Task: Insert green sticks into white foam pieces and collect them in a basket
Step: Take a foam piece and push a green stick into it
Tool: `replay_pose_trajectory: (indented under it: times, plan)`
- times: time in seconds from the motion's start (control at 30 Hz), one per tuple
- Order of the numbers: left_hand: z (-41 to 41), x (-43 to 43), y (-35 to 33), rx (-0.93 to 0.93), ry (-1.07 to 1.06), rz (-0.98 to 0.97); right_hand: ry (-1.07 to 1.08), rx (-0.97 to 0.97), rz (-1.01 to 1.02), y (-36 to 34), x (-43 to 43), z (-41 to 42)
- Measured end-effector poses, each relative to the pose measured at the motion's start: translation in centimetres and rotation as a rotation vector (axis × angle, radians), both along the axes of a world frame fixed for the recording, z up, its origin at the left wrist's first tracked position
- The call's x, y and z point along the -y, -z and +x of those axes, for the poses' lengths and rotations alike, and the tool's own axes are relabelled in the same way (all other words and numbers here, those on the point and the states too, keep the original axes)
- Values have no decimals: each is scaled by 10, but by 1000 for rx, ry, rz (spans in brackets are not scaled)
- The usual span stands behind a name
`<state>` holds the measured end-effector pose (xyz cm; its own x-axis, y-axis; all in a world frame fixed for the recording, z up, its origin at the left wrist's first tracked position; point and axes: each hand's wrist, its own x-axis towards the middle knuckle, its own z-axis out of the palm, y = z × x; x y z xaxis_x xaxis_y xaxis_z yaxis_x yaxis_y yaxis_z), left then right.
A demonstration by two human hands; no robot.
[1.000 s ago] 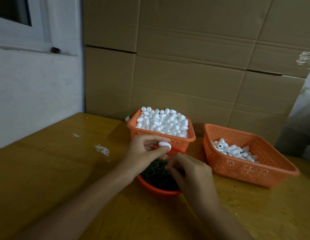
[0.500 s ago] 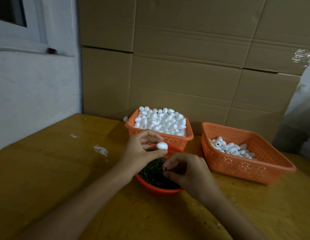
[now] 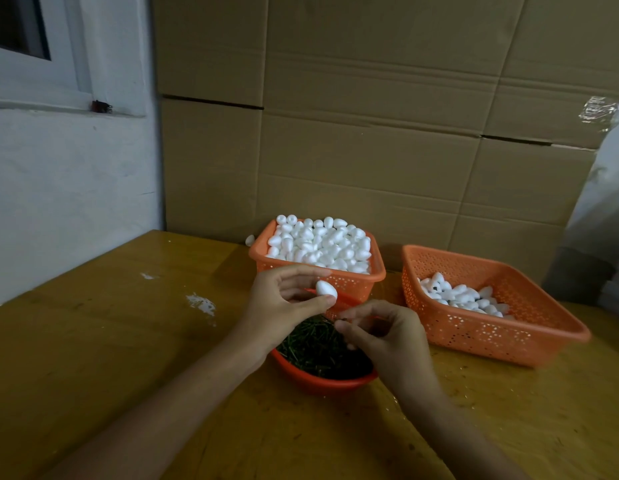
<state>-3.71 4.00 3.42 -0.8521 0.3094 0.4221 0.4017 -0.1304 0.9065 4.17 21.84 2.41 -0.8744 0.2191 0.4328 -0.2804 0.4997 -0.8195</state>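
Head view: the left hand [image 3: 283, 303] is raised over the far side of a red bowl [image 3: 321, 384], and its thumb and fingers [image 3: 302, 273] pinch one white foam piece [image 3: 326, 289]. The right hand [image 3: 387, 337] hovers just beside it, over the bowl's right half. Its fingers are curled, with thumb and forefinger pressed together on what looks like the dark tip of a stick [image 3: 343, 319], too small to make out well. That tip is just below the foam piece, apart from it.

The bowl stands on the yellow-brown surface [image 3: 93, 358] and holds a heap of green sticks [image 3: 315, 344]. Just behind it is an orange basket [image 3: 377, 276] heaped above its rim with foam pieces [image 3: 321, 244]. A second, wider basket [image 3: 491, 341] stands to the right, apart from the first, with a smaller lot of pieces [image 3: 457, 296] in its far corner; dark spots show among them. One loose piece [image 3: 249, 240] lies on the surface by the full basket's far left corner. White scuffs [image 3: 201, 303] mark the surface to the left. Cardboard [image 3: 370, 133] stands behind the baskets.
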Motion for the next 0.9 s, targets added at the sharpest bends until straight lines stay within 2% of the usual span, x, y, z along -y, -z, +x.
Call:
replay_pose_trajectory:
  times: [0.1,0.23,0.9]
  plan:
    - [0,0,0,9,3,22,39,-79,265,11,10,0]
    - [-1,0,0,32,6,37,48,-133,358,14,15,1]
    - [2,-2,0,-22,8,88,11,-106,401,12,12,0]
